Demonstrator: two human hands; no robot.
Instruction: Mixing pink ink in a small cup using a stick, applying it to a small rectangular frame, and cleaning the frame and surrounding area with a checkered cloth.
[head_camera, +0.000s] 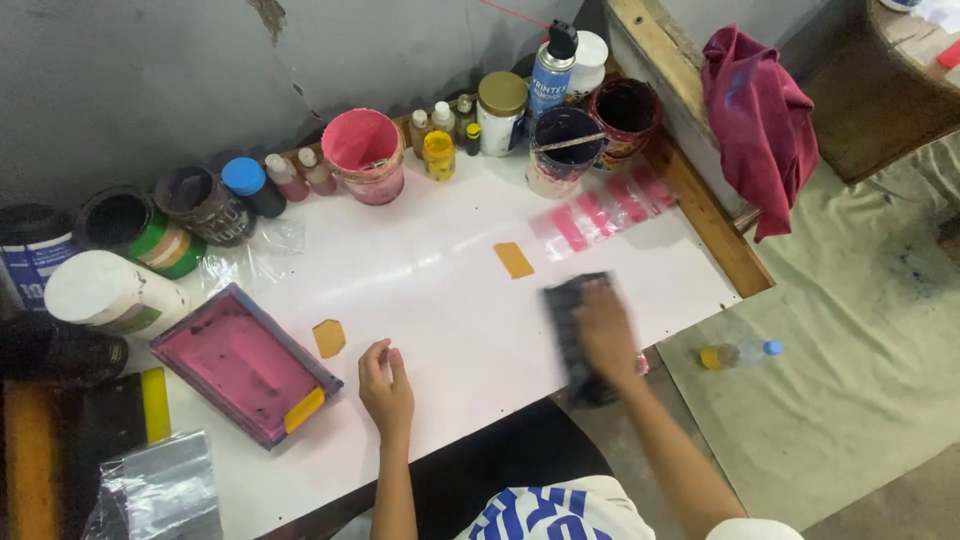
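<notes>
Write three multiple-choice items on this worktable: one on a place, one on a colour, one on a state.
1. Where is the pink-stained screen frame?
A. left of the left hand
B. on the floor
C. by the red cloth

2. What colour is the bucket at the wall?
A. green
B. pink
C. white

3. What is the right hand doing?
A. resting empty
B. lifting a bottle
C. pressing a dark pad

Key: 1 A, the frame lies beside that hand; 2 B, pink inside and out; 3 C, the hand lies on the pad.

Blue labelled spray can (551, 75) at table's back, green-banded tin (140, 232) left, white labelled tub (110, 293) beside it
</notes>
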